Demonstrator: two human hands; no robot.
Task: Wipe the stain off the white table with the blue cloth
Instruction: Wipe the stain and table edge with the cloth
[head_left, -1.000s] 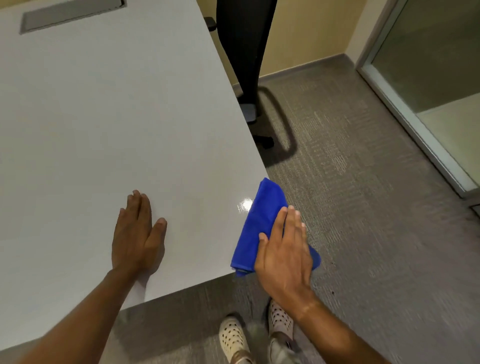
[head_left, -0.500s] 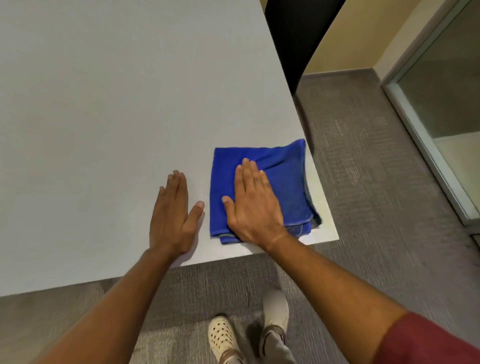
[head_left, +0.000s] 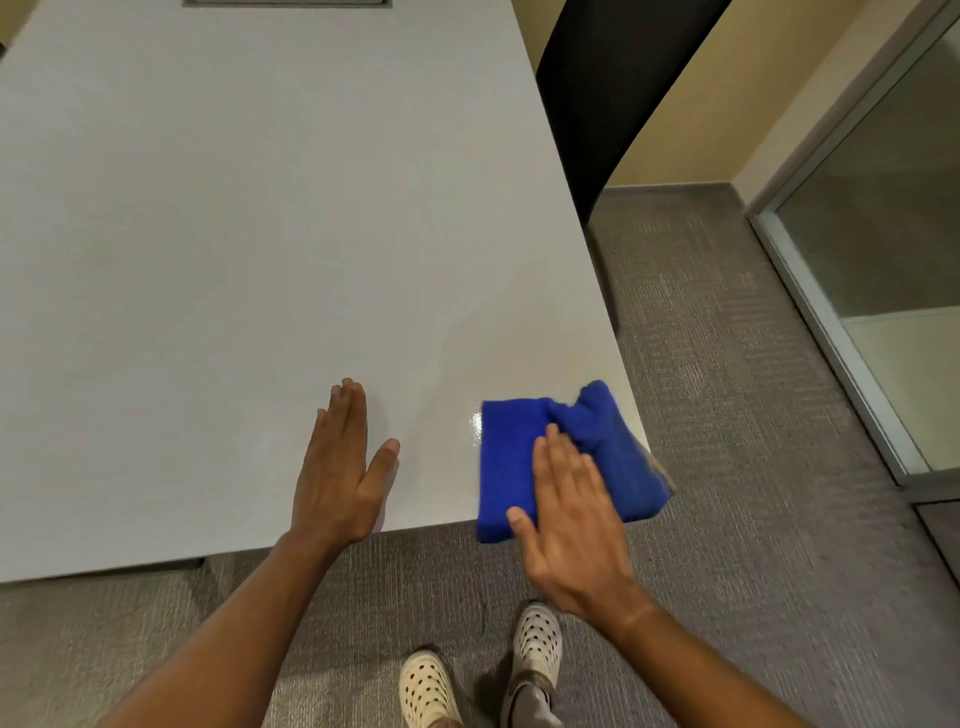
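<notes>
The blue cloth (head_left: 524, 457) lies folded on the near right corner of the white table (head_left: 260, 234), its edges hanging slightly over the corner. My right hand (head_left: 569, 514) presses flat on the cloth's near side, fingers together. My left hand (head_left: 340, 467) rests flat on the bare tabletop to the left of the cloth, palm down, holding nothing. A wet glossy sheen (head_left: 475, 421) shows on the table just left of the cloth. No distinct stain is visible.
A black chair back (head_left: 608, 98) stands against the table's right edge. Grey carpet (head_left: 727, 415) covers the floor to the right, with a glass partition (head_left: 883, 234) beyond. My feet in white perforated shoes (head_left: 535, 639) stand below the table's near edge. A grey cable hatch (head_left: 285, 2) sits at the far end.
My right hand has slid the cloth from beside my left hand back toward the table's right corner, bunching its far edge. My left hand stays flat on the table.
</notes>
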